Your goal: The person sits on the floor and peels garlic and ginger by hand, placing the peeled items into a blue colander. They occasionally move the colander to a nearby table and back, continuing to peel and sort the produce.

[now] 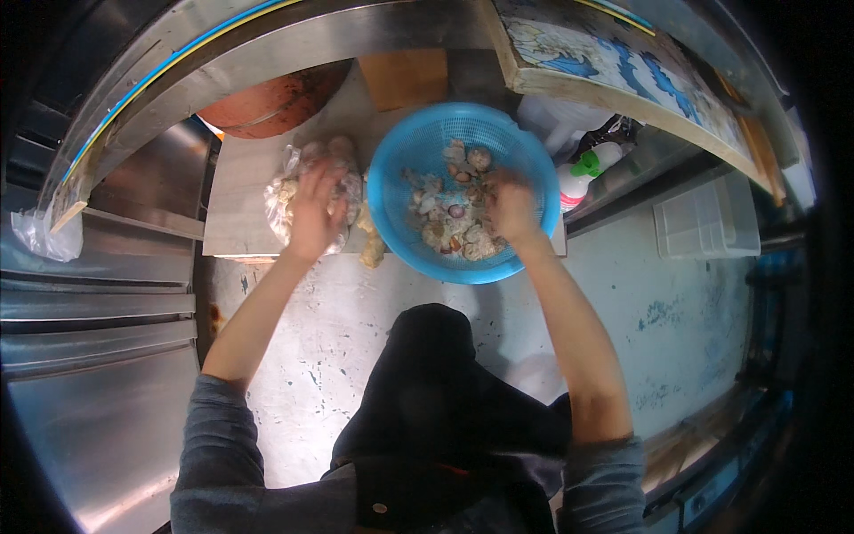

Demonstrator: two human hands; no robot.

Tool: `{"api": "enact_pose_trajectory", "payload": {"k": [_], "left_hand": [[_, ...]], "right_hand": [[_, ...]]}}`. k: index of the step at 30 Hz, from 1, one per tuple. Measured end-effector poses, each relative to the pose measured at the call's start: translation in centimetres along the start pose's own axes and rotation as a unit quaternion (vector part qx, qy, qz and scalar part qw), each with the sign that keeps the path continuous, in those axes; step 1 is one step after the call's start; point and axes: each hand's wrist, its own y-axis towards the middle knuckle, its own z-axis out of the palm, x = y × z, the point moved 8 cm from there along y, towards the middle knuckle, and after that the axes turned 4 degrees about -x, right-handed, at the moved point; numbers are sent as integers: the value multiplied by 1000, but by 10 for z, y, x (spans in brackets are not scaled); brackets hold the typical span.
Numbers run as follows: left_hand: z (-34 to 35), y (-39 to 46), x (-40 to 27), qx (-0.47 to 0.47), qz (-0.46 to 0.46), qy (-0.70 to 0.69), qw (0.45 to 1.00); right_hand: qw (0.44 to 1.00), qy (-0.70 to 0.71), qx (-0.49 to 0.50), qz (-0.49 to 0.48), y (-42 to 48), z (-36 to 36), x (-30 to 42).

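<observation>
My left hand (317,217) lies over a clear plastic bag (279,217) that holds bulbs, probably garlic, its fingers spread and gripping nothing that I can see. A knobby piece of ginger root (371,248) lies between the bag and a blue plastic colander (407,257). In the colander are garlic bulbs (479,158), a purple shallot (456,211), loose cloves and papery skins (427,193). My right hand (512,207) reaches inside at the right, fingers curled and blurred; whether they pinch anything is hidden.
The low board (233,193) under these things stands before my knees. An orange-brown tub (273,103) and a cardboard box (403,80) are behind. A white bottle with a green cap (588,164) leans at the right. A steel shelf edge (320,40) overhangs; a clear plastic bin (707,220) is far right.
</observation>
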Motion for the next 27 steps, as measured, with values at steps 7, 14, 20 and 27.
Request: {"api": "enact_pose_trajectory", "payload": {"k": [7,14,20,27], "left_hand": [[83,-4,-71,259,32,-119,958],[162,-5,-69,316,121,-36,940],[167,0,-49,345,93,-54,932],[151,9,-45,270,-15,-109,956]], "right_hand": [[981,-113,148,54,8,36,-18],[998,2,50,47,13,32,-50],[739,557,133,354,-14,18,-34],[597,719,105,341,-32,3,1]]}}
